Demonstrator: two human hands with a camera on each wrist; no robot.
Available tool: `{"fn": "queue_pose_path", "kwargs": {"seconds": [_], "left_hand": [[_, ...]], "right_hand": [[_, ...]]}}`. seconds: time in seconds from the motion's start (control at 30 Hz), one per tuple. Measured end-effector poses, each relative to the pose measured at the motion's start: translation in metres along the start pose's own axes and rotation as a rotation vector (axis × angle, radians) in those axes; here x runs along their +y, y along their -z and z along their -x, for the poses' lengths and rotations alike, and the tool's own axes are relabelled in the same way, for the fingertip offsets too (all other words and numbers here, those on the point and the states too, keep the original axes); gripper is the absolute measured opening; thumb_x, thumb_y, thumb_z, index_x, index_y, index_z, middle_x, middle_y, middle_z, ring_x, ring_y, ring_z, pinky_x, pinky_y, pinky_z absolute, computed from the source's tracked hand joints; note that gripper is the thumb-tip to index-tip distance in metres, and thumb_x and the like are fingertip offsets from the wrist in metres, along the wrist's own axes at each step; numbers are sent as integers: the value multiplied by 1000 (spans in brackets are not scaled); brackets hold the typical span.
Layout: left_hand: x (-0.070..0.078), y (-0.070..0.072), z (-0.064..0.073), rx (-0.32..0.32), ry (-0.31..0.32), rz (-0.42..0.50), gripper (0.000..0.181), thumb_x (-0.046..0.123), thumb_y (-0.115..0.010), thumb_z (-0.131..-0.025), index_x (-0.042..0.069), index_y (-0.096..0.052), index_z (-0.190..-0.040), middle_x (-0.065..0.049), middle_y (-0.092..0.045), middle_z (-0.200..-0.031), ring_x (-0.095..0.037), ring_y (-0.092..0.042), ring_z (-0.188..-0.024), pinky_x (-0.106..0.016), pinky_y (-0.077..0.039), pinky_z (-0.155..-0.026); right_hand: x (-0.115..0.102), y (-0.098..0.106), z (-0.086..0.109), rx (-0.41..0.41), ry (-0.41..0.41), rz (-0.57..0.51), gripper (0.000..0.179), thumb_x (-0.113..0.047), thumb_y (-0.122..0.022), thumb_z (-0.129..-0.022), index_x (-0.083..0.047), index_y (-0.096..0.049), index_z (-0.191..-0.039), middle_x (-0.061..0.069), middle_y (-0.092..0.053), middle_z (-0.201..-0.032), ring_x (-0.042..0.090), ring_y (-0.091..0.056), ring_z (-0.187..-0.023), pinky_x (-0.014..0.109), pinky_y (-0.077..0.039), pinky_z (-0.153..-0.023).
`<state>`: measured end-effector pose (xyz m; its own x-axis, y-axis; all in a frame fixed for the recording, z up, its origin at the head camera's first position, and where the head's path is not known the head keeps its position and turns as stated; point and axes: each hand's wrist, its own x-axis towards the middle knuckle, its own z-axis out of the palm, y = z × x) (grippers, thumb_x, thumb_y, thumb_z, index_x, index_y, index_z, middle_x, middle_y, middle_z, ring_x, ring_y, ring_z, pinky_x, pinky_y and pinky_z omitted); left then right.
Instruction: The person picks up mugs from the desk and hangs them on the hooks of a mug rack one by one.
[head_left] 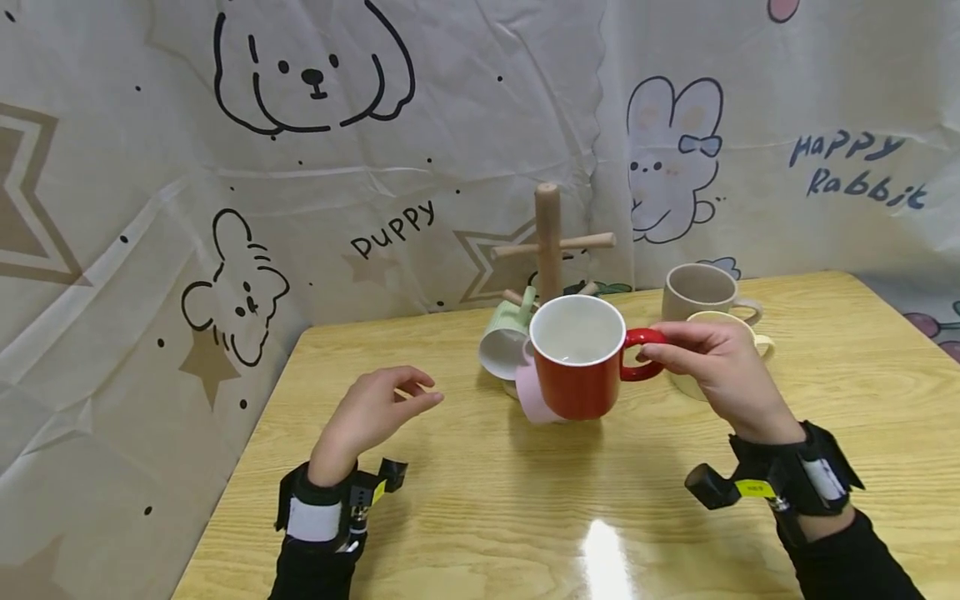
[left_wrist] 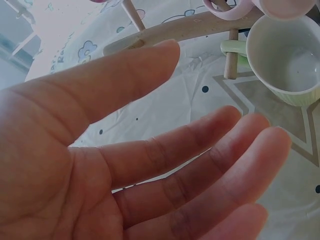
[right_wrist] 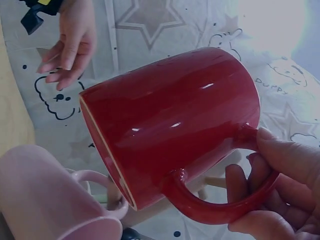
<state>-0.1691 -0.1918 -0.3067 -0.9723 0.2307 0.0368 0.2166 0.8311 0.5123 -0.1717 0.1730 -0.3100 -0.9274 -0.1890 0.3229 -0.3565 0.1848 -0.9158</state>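
My right hand [head_left: 716, 371] grips the handle of a red mug [head_left: 581, 383] with a white inside, held upright above the table in front of a wooden mug rack [head_left: 549, 237]. In the right wrist view the thumb and fingers curl round the red handle. A light green mug [head_left: 501, 342] hangs tilted by its handle from a low peg of the rack. Below it, partly hidden behind the red mug, is a pink mug [head_left: 534, 396], also at the rack. My left hand [head_left: 378, 408] hovers left of the rack, holding nothing, its fingers loosely bent.
To the right stand a grey-beige mug [head_left: 697, 287] and a pale yellow mug [head_left: 686, 385], the latter partly behind my right hand. The wooden table [head_left: 465, 517] meets a printed cloth backdrop [head_left: 360, 167] behind and at the left. Upper rack pegs [head_left: 592, 241] stick out sideways.
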Motion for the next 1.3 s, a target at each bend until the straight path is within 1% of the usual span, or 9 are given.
{"fn": "queue_pose_path", "kwargs": {"seconds": [0.27, 0.57, 0.63, 0.73, 0.83, 0.93, 1.03, 1.1, 1.3], "left_hand": [[2, 0, -2, -1, -7, -7, 28, 30, -63, -87, 8, -66, -102, -6, -67, -93, -20, -63, -83, -35, -52, -74], [6, -4, -5, 2, -31, 32, 31, 30, -62, -87, 6, -65, -106, -7, -67, -96, -20, -63, -86, -34, -52, -75], [8, -6, -6, 4, -30, 126, 33, 30, -59, -90, 6, -62, -111, -8, -66, -99, -21, -63, -88, -34, -53, -77], [15, -10, -7, -24, -41, 412, 39, 29, -52, -94, 4, -53, -124, -14, -62, -115, -25, -62, -100, -36, -51, -85], [24, -17, -7, -110, -92, 775, 51, 32, -47, -96, 2, -37, -136, -19, -48, -133, -32, -51, -120, -43, -43, -98], [33, -29, -6, -211, -133, 980, 71, 45, -50, -91, 3, -24, -142, -19, -33, -144, -36, -38, -130, -48, -36, -104], [40, -43, -4, -265, -143, 1012, 85, 54, -55, -84, 8, -17, -145, -14, -30, -146, -33, -35, -130, -47, -37, -104], [46, -51, -3, -277, -120, 1011, 76, 44, -56, -87, 12, -18, -144, -12, -33, -144, -30, -37, -127, -45, -41, -100], [60, -70, -3, -176, -11, 1032, 63, 14, -65, -81, 18, -30, -133, -8, -45, -130, -25, -45, -115, -39, -49, -88]], "right_hand": [[-4, -9, 3, -42, -76, -45, 17, -14, -60, -89, -7, -69, -102, -7, -70, -81, 10, -66, -74, 21, -54, -69], [1, -22, 2, -243, -238, -306, 15, -12, -57, -90, -17, -71, -94, -1, -68, -76, 11, -66, -71, 25, -55, -68], [2, -24, 2, -249, -234, -314, 17, -11, -57, -90, -18, -72, -93, 0, -68, -77, 11, -66, -71, 26, -55, -68], [2, -27, 4, -242, -215, -304, 17, -11, -57, -91, -20, -71, -93, 0, -68, -78, 11, -66, -72, 26, -56, -67], [1, -30, 6, -236, -197, -282, 16, -12, -57, -91, -17, -71, -97, -1, -69, -79, 12, -66, -72, 26, -56, -67], [0, -34, 8, -237, -192, -259, 20, -13, -58, -90, -3, -67, -105, -2, -69, -80, 12, -66, -73, 27, -56, -68], [0, -40, 9, -243, -199, -238, 26, -13, -59, -90, 6, -63, -107, -4, -69, -79, 11, -66, -73, 27, -56, -68], [1, -45, 9, -251, -200, -220, 31, -14, -59, -89, 10, -60, -109, -4, -69, -79, 11, -65, -72, 28, -56, -68], [4, -52, 9, -279, -197, -186, 40, -15, -60, -89, 16, -54, -113, -4, -69, -78, 12, -64, -71, 28, -56, -69]]}}
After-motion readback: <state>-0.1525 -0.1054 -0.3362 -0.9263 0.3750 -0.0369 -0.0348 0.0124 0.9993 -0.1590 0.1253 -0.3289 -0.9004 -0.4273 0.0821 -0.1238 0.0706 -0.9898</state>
